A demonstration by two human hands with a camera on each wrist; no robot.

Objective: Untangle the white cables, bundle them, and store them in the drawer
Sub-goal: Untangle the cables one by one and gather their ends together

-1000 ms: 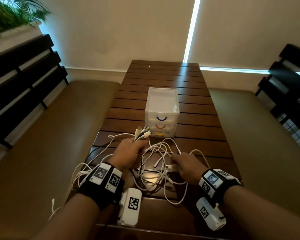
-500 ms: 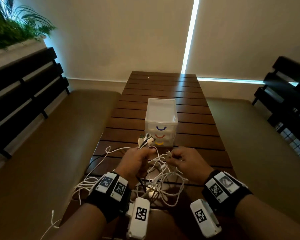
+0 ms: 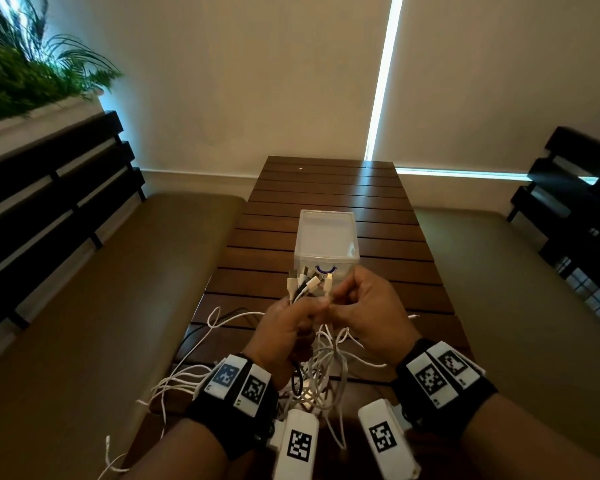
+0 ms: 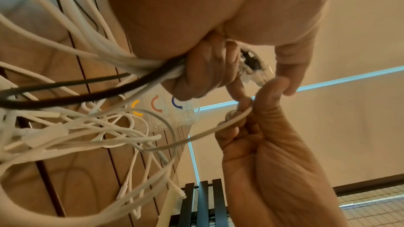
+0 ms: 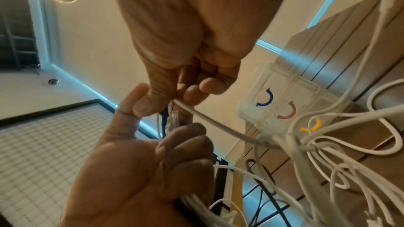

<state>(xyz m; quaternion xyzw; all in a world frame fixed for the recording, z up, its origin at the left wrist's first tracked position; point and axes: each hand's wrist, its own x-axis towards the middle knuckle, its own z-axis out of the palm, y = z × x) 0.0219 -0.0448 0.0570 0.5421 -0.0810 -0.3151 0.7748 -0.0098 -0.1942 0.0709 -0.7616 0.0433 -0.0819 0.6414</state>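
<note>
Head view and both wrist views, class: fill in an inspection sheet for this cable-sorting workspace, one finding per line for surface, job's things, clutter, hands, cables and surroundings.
Surface: dark slatted wooden table.
Job's things: white cables in a tangle; clear three-drawer unit with blue, red and yellow handles, drawers closed.
Clutter: nothing seen.
Hands: left hand grips a bunch of cable ends, plugs pointing up; right hand pinches one white cable beside that bunch.
Cables: at least one black cable runs through the white ones; some loops hang over the table's near left edge.
Surroundings: cushioned benches on both sides, plants at upper left.
</note>
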